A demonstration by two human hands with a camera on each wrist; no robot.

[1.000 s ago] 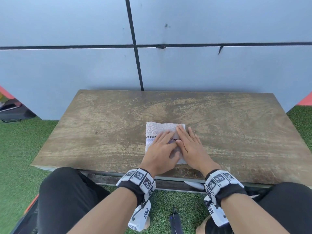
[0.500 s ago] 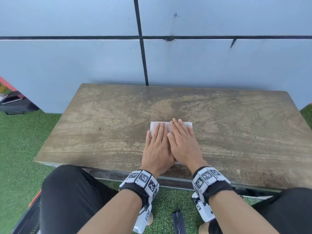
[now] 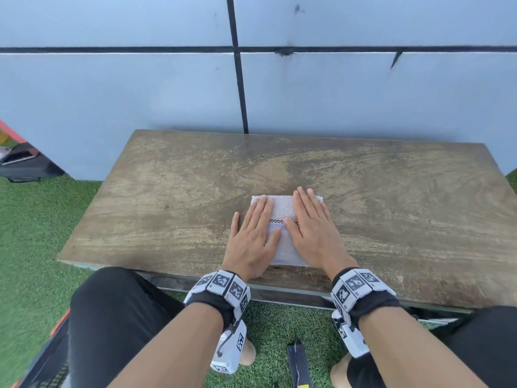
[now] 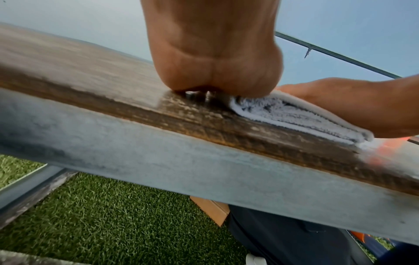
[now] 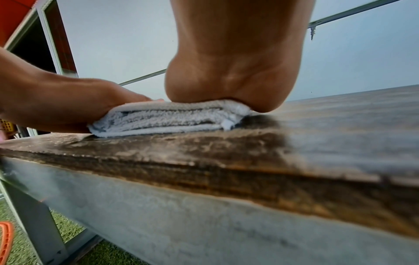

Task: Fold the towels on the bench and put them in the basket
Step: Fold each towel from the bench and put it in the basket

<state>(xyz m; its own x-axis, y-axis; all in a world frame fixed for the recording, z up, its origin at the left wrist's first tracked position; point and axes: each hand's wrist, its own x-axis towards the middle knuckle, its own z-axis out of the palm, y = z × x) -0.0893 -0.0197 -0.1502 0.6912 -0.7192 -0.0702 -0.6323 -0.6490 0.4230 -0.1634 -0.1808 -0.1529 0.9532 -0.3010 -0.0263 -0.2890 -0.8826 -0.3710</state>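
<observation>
Grey wall panels [image 3: 363,93] fill the top of the frame behind a worn wooden worktop [image 3: 173,197] standing on green turf [image 3: 33,247]. At its lower centre lies a folded white towel [image 3: 282,208]. Half a second ago the hands lay side by side over it; now the left hand [image 3: 253,236] and right hand [image 3: 312,231] have slid apart, exposing its checkered stripe. Each grip is flat, fingers straight, pressing the towel's sides.

folded towel [image 3: 282,208] lay on desk [image 3: 167,197], near its front edge, about mid-width | left hand [image 3: 251,236] on towel's left part | right hand [image 3: 313,231] on its right part | wall [image 3: 140,93] behind desk | artificial grass [image 3: 30,236] around and under desk
</observation>
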